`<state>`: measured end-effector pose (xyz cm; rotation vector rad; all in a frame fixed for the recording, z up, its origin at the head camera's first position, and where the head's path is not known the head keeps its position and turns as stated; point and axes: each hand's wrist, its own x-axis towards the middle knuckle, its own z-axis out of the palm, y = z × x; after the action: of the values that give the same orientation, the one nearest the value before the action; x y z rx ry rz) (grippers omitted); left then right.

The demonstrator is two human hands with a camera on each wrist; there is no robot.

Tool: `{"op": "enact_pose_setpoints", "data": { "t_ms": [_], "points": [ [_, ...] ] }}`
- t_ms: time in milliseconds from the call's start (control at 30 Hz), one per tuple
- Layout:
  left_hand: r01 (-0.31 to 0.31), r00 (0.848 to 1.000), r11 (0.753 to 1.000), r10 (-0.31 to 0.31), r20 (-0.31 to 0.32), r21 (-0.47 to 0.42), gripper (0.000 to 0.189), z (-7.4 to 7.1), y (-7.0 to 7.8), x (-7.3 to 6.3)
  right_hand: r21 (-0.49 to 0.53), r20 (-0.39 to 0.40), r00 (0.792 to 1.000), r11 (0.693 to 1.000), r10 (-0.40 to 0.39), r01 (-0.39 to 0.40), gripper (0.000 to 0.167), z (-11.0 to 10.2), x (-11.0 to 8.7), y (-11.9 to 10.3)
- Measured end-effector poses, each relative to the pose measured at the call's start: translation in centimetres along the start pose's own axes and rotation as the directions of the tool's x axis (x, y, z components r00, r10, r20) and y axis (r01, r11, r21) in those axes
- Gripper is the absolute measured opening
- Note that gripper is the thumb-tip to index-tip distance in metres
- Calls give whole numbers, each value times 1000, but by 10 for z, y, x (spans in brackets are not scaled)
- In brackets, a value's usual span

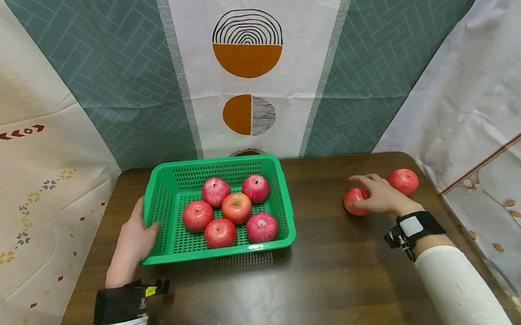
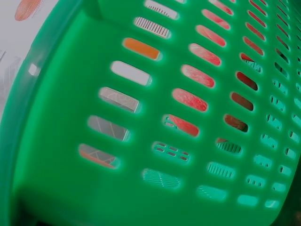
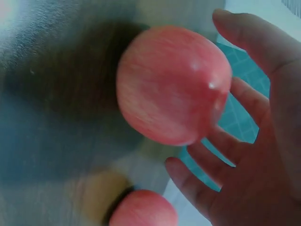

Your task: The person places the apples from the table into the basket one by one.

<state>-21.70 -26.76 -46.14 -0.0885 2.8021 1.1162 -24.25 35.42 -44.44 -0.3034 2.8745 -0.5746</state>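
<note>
A green plastic basket holds several red apples, among them one with its stem up. My left hand grips the basket's left side, thumb over the rim and fingers on the outer wall. The left wrist view is filled by the slotted basket wall; no fingers show there. At the right, my right hand is over an apple on the table. In the right wrist view its spread fingers and thumb stand around that apple, not closed on it.
A second loose apple lies just right of my right hand, near the table's right edge. The brown wooden table meets patterned cloth at the back and sides.
</note>
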Motion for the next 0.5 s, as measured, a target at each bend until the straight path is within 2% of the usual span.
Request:
{"op": "enact_pose_setpoints", "data": {
  "t_ms": [233, 500],
  "points": [
    [3, 1000, 1000, -3, 0, 2, 82, 0, 0, 0, 16, -6, 1000, 1000, -12, 12, 79, 14, 4, -2],
    [10, 1000, 1000, -10, 1, -1, 82, 0, 2, -1, -12, 16, 1000, 1000, 24, -24, 78, 24, 7, -4]
  ]
}}
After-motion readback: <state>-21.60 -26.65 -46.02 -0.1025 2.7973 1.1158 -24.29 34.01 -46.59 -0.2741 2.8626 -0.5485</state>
